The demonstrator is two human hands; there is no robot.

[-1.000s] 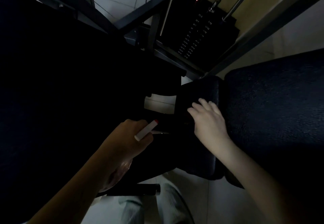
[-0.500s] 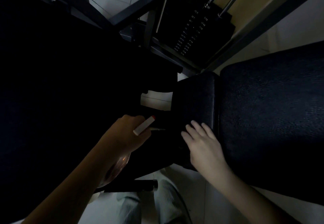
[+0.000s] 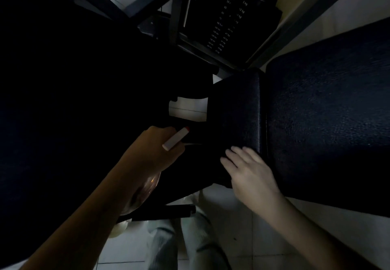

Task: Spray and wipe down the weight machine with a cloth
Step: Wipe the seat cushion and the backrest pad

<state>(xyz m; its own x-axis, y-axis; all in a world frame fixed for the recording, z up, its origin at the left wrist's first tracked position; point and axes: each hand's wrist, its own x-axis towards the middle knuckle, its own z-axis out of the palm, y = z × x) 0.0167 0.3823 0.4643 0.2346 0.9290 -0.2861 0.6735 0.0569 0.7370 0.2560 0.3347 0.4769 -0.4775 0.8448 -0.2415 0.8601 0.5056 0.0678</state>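
Note:
The scene is very dark. My left hand (image 3: 154, 153) grips a clear spray bottle (image 3: 145, 187); its white nozzle with a red tip (image 3: 175, 138) points up and right. My right hand (image 3: 249, 172) lies flat with straight fingers on the near end of a narrow black pad (image 3: 236, 111) of the weight machine. Something dark lies under that palm, but I cannot tell a cloth apart from the padding. A larger black pad (image 3: 327, 111) sits directly to the right.
The weight stack (image 3: 228, 20) with its printed numbers and steel rods stands at the top, framed by grey bars. A black handle bar (image 3: 168, 210) juts out below my left forearm. Pale floor tiles (image 3: 263, 238) and my trouser legs (image 3: 190, 238) show below.
My right hand has slid toward me along the narrow pad, from its middle to its near end. My left hand has kept the bottle in about the same spot.

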